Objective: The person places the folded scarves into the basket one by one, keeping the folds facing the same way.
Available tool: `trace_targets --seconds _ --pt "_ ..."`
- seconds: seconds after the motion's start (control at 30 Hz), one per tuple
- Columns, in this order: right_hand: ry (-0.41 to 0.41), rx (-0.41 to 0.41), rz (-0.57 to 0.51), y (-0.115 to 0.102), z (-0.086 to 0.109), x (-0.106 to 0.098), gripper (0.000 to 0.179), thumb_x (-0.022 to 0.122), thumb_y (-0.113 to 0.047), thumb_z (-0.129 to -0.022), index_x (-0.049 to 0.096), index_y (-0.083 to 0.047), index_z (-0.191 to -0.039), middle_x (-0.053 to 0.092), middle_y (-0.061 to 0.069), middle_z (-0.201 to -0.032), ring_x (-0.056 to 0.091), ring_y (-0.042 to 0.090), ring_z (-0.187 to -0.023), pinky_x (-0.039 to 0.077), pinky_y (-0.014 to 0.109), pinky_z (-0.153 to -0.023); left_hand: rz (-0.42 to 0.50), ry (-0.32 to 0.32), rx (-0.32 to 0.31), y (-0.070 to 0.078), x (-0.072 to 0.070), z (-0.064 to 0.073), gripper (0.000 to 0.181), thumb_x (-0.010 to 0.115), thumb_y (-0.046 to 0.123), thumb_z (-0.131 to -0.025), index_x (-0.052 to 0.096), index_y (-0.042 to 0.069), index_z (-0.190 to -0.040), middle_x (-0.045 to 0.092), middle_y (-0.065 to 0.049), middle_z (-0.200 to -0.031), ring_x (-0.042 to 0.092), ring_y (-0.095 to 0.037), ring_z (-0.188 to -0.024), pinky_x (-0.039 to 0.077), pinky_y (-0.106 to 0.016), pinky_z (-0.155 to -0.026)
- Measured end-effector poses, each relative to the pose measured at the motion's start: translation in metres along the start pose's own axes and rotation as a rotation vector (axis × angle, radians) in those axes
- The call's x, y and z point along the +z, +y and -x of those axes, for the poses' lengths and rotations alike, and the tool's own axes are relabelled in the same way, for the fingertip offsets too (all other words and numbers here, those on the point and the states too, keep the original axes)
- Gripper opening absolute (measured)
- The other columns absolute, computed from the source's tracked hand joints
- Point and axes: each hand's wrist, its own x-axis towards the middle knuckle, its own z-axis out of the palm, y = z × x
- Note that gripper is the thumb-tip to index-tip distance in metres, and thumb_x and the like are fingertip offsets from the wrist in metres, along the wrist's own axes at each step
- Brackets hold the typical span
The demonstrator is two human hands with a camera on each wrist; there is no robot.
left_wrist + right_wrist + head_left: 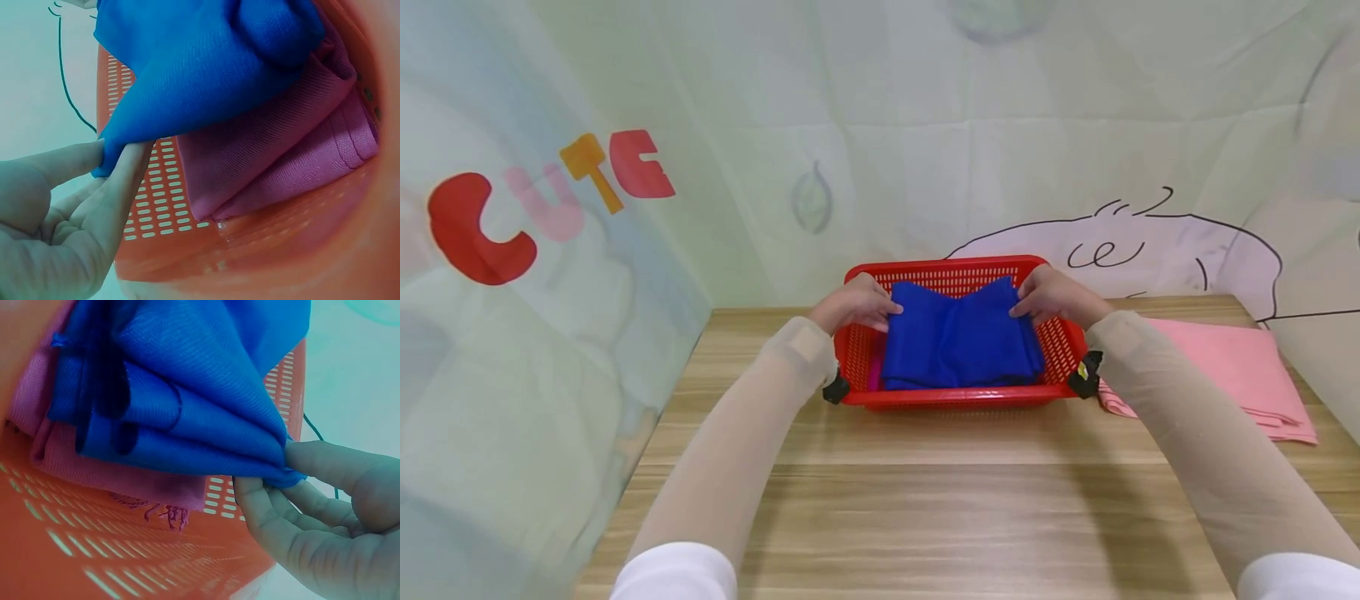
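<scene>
A folded blue cloth [958, 337] lies in a red perforated plastic basket [955, 396], its far corners raised and its middle sagging. My left hand [861, 303] pinches the far left corner between thumb and fingers; the left wrist view shows this blue corner [206, 75] up close. With my right hand [1051, 296] I pinch the far right corner, where several folded layers [206, 419] gather between thumb and fingers. Beneath the blue cloth, a folded dark pink cloth [275, 144] rests in the basket, and its fringed edge shows in the right wrist view.
A folded light pink cloth [1232, 367] lies on the wooden table [955, 500] at the right, partly behind my right forearm. A printed fabric backdrop [895, 183] stands directly behind the basket, and another side of it runs along the left table edge.
</scene>
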Motion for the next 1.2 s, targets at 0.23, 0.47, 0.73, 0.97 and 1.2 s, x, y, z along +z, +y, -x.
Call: trace_targets --seconds 0.23,0.47,0.73,0.97,1.2 --pt "0.0 -0.032 0.053 0.0022 -0.0021 0.0028 0.039 0.072 0.002 -0.089 0.041 -0.006 -0.067 0.036 0.002 -0.062 0.045 0.015 -0.056 0.043 0.023 -0.053 -0.056 0.023 0.028 -0.0032 0.0039 0.0002 0.02 0.071 0.01 -0.093 0.061 -0.001 -0.079 0.056 -0.01 -0.064 0.067 -0.022 -0.06 0.052 -0.049 -0.093" --pt "-0.016 -0.057 0.098 0.002 -0.0024 0.0038 0.046 0.071 0.001 -0.089 0.037 -0.01 -0.062 0.033 0.0 -0.057 0.039 0.013 -0.052 0.038 0.023 -0.051 -0.103 0.05 0.056 -0.0071 0.0058 -0.0016 0.02 0.072 0.008 -0.093 0.062 -0.001 -0.078 0.062 -0.013 -0.07 0.07 -0.026 -0.066 0.055 -0.046 -0.086" --pt "0.002 -0.02 0.154 -0.0007 -0.0003 0.0063 0.037 0.072 -0.002 -0.09 0.042 -0.007 -0.068 0.037 0.002 -0.062 0.044 0.015 -0.058 0.043 0.023 -0.055 -0.148 0.076 0.038 -0.0059 0.0065 0.0006 0.018 0.072 0.011 -0.093 0.065 -0.004 -0.086 0.065 -0.017 -0.079 0.072 -0.032 -0.078 0.056 -0.044 -0.084" --pt "0.005 0.034 0.196 -0.0017 -0.0008 0.007 0.031 0.073 -0.004 -0.09 0.045 -0.002 -0.079 0.04 0.007 -0.069 0.049 0.019 -0.064 0.047 0.025 -0.058 -0.158 0.085 0.02 -0.0054 0.006 0.0033 0.019 0.072 0.012 -0.093 0.062 -0.004 -0.09 0.066 -0.02 -0.087 0.072 -0.034 -0.084 0.057 -0.042 -0.084" --pt "-0.005 0.055 0.232 -0.0025 -0.0002 0.0072 0.026 0.072 -0.005 -0.091 0.053 0.009 -0.102 0.055 0.019 -0.089 0.057 0.026 -0.074 0.057 0.031 -0.066 -0.133 0.084 0.005 -0.0048 0.006 0.0033 0.023 0.071 0.01 -0.093 0.061 -0.008 -0.103 0.067 -0.025 -0.098 0.071 -0.034 -0.082 0.056 -0.045 -0.086"
